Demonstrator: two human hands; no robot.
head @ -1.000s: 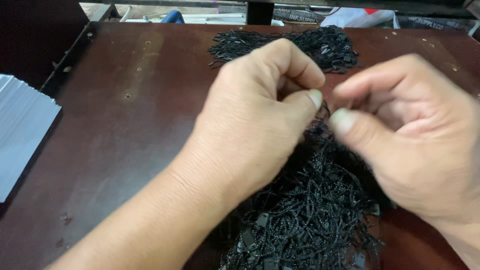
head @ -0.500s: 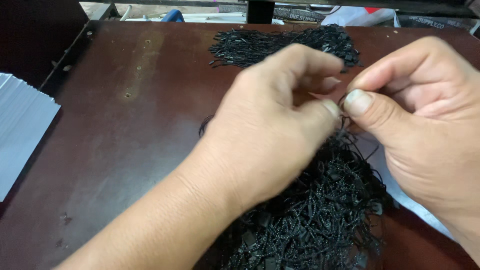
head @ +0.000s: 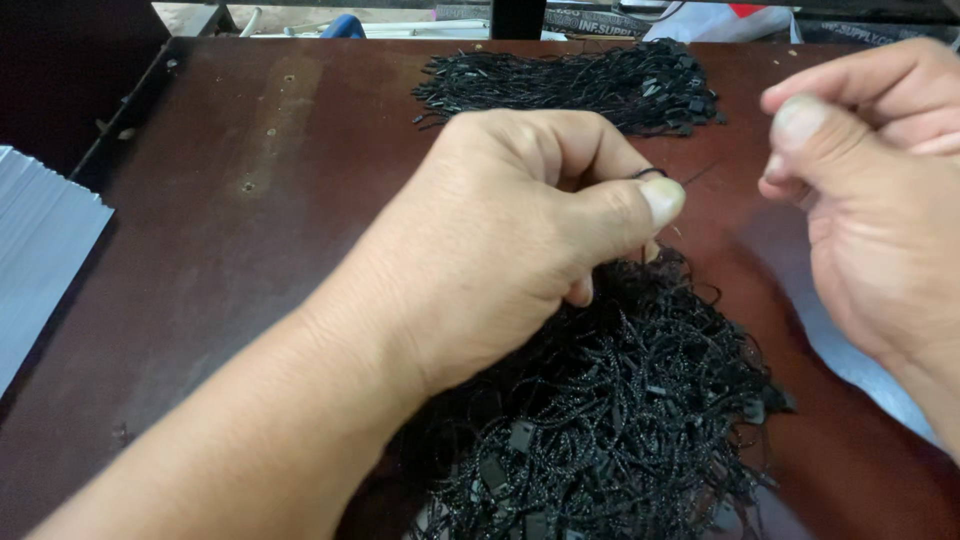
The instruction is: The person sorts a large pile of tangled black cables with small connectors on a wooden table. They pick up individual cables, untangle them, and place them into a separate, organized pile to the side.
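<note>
Moved: right hand point(head: 880, 210) has pulled away from left hand point(head: 520, 260).
Grip: left pinches a black string point(head: 655, 173); right's fingers curled, grip unclear.
Hidden: near string pile point(head: 620, 420) partly under left.
Around: far pile point(head: 580, 85), table point(head: 220, 200).

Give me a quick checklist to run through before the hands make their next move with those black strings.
1. Left hand pinches one string between thumb and forefinger: ok, a thin loop shows above the thumb.
2. Right hand has hold of the string: cannot tell; its fingers are pinched together, apart from the left thumb.
3. Held string is free of the near pile: cannot tell, the left hand hides it.
4. Far pile lies apart from the near pile: ok, bare table between them.
5. Grey sheets at the left edge are out of the way: ok.
</note>
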